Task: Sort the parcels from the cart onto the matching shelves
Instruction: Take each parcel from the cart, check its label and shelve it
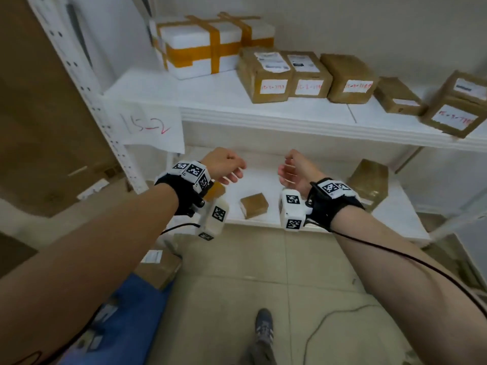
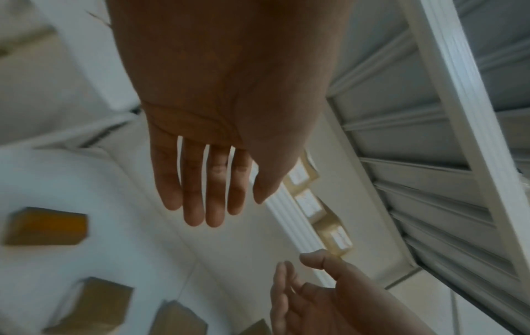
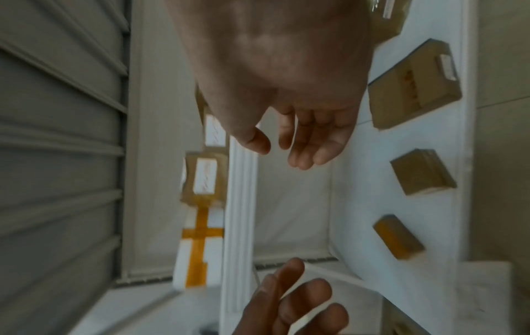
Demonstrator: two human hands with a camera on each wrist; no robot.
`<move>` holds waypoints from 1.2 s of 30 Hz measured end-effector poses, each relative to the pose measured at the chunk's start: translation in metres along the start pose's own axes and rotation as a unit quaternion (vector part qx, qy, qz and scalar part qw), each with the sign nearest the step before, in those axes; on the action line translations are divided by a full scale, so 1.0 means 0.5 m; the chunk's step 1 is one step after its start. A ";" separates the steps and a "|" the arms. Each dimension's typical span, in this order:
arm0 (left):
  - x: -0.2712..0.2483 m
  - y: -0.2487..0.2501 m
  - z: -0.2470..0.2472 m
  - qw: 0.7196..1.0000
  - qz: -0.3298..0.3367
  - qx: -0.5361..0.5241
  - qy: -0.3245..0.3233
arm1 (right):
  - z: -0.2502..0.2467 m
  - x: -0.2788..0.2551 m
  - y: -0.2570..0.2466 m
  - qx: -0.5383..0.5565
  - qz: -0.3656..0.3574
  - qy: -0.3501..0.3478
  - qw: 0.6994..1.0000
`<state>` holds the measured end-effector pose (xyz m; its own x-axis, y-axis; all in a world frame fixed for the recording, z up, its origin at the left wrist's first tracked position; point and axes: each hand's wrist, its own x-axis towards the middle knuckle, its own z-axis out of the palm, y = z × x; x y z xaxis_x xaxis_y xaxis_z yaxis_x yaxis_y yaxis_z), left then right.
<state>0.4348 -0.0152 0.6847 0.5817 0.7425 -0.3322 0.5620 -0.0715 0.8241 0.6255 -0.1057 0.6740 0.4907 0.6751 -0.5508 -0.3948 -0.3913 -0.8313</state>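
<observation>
Brown taped parcels [image 1: 264,75] stand in a row on the white shelf [image 1: 216,96], handwritten labels facing out

Open gap left of small parcel [image 1: 254,205]

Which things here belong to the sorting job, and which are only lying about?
Job:
- brown parcels on upper shelf
- white taped box
- small parcel on lower shelf
- shelf label
- left hand, right hand, both empty

Not job:
- floor cable
- shoe
</observation>
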 end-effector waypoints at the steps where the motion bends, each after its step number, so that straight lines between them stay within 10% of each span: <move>1: -0.021 -0.048 -0.018 1.000 -0.018 -0.004 0.002 | 0.036 -0.003 0.033 -0.017 0.009 -0.009 1.000; 16: -0.227 -0.593 -0.201 0.956 -0.255 -0.125 0.069 | 0.474 -0.001 0.392 -0.179 0.133 -0.138 0.965; 36: -0.178 -1.283 -0.010 0.800 -0.466 -0.341 0.164 | 0.755 0.373 0.961 -0.269 0.313 -0.167 0.895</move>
<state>0.0195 -0.0322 0.1877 -0.1515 0.4056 -0.9014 0.1457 0.9111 0.3855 0.2341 0.0683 0.2001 0.0083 0.3328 -0.9430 -0.0351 -0.9423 -0.3329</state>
